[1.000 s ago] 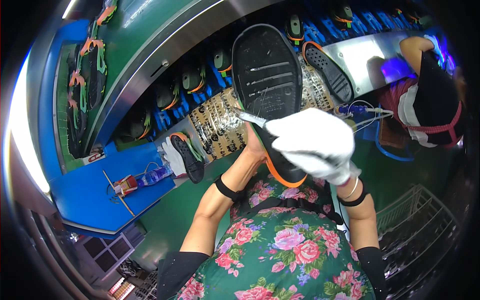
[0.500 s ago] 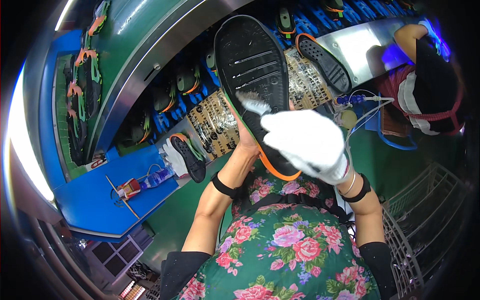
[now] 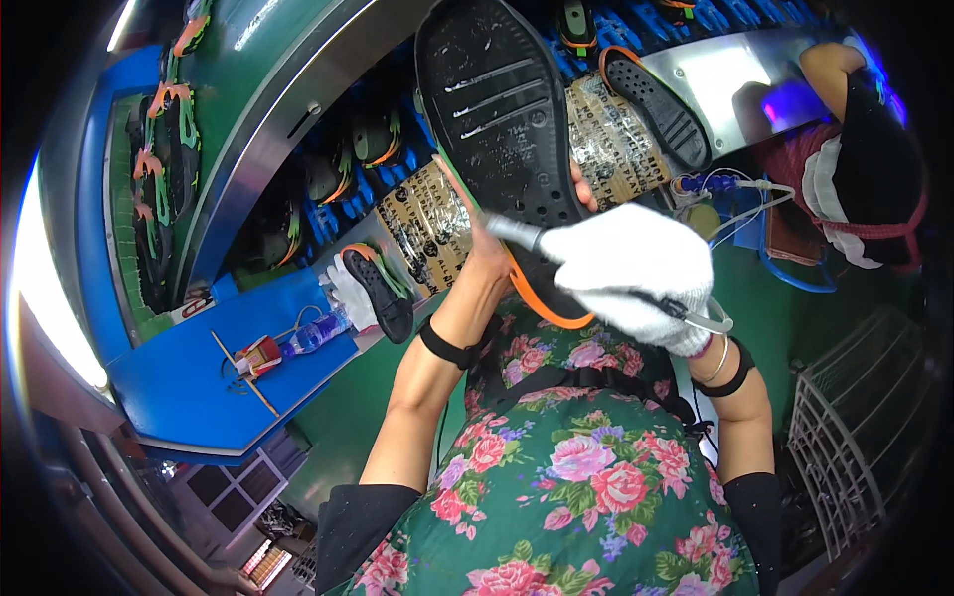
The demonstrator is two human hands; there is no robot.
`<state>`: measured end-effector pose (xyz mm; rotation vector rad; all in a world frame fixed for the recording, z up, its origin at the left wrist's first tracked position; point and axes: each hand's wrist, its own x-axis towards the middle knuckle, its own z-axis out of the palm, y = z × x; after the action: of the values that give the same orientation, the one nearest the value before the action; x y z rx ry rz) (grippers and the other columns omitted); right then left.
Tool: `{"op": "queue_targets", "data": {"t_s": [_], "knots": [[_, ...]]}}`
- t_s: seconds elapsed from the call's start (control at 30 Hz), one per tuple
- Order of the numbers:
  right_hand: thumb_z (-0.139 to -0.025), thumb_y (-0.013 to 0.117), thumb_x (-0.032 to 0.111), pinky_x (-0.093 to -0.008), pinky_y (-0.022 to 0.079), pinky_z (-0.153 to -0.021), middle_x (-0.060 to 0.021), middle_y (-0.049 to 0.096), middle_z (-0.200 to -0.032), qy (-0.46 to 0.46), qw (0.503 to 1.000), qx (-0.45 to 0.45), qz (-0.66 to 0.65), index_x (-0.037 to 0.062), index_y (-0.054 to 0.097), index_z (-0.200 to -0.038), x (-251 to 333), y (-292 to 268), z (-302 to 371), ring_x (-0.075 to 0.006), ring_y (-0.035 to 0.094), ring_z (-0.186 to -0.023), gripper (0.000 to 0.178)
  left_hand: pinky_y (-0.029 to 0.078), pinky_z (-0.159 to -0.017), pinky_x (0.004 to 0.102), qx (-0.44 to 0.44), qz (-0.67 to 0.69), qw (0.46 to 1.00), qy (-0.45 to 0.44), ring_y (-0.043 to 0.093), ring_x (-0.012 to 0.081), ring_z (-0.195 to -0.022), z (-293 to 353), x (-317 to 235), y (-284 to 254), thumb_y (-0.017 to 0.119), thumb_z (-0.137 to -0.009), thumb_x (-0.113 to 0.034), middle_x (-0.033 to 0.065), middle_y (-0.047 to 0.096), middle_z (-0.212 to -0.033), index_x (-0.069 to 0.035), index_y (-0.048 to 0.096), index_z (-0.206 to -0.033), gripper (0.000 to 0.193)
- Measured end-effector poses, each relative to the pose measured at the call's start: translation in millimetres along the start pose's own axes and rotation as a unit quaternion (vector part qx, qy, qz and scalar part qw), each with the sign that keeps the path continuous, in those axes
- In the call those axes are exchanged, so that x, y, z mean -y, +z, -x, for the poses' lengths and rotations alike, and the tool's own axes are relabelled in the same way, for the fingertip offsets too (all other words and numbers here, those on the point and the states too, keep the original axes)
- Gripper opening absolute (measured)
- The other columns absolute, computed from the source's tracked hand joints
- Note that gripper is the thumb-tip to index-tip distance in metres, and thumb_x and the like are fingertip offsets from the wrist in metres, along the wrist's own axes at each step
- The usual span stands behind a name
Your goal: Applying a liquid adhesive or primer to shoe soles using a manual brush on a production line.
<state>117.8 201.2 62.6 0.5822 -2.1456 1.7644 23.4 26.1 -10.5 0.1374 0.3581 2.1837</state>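
My left hand [image 3: 487, 253] is bare and wraps under a black shoe sole [image 3: 507, 124] with an orange and green rim. Its fingertips show at the sole's right edge. Turned up toward me is the sole's hollow side, wet-looking, with slots across the middle and holes nearer the heel. My right hand [image 3: 636, 273] wears a white knit glove and closes around a brush [image 3: 515, 231]. The bristles lie at the sole's left edge, close to my left thumb and wrist. A tube runs out of the glove by the wrist.
Two more soles lie ahead, one at right [image 3: 656, 109], one at left [image 3: 378, 293] by a white glove. Behind them, several shoe parts ride a blue conveyor [image 3: 715, 22]. On the blue table [image 3: 189, 392] is a bottle [image 3: 318, 330]. A co-worker's arm [image 3: 833, 74] is at right.
The brush has moved from the sole's middle down to its left edge. The sole has shifted slightly up and left, and my right hand has turned, showing the tube at its wrist.
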Motion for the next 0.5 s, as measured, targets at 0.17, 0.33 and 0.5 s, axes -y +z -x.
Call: {"op": "queue_targets", "data": {"t_s": [0.17,0.33,0.5], "knots": [[-0.09,0.077,0.007,-0.036,0.058,-0.089,-0.0111,0.076,-0.123,-0.05,0.992,0.045,0.106,0.0032,0.073,-0.127,10.4,12.2,-0.2,-0.0251,0.075,-0.102,0.038,0.057,-0.095,0.0483,-0.008,0.071,0.997,-0.011,0.065,0.0347,-0.11,-5.8,-6.0,4.4,0.035,-0.062,-0.111,0.0221,0.066,-0.109,0.004,0.057,-0.127,0.134],[-0.084,0.077,0.003,-0.0371,0.059,-0.084,-0.0101,0.078,-0.116,-0.023,0.998,-0.003,0.058,0.0094,0.08,-0.113,7.0,-5.1,-0.9,-0.0277,0.075,-0.1,0.03,0.055,-0.099,0.0467,0.042,0.039,0.998,0.02,0.063,0.0346,-0.115,-7.9,-14.3,-7.0,0.048,-0.068,-0.105,0.0199,0.065,-0.112,0.002,0.055,-0.127,0.122],[-0.075,0.08,-0.002,-0.036,0.061,-0.08,-0.014,0.079,-0.109,-0.061,0.995,-0.007,0.074,0.0065,0.081,-0.101,8.1,8.7,4.0,-0.0293,0.077,-0.095,0.027,0.057,-0.098,0.047,0.025,-0.004,0.999,0.041,0.064,0.0375,-0.111,-11.4,-21.8,4.6,0.074,-0.089,-0.059,0.0172,0.065,-0.105,0.002,0.057,-0.122,0.072]]}}
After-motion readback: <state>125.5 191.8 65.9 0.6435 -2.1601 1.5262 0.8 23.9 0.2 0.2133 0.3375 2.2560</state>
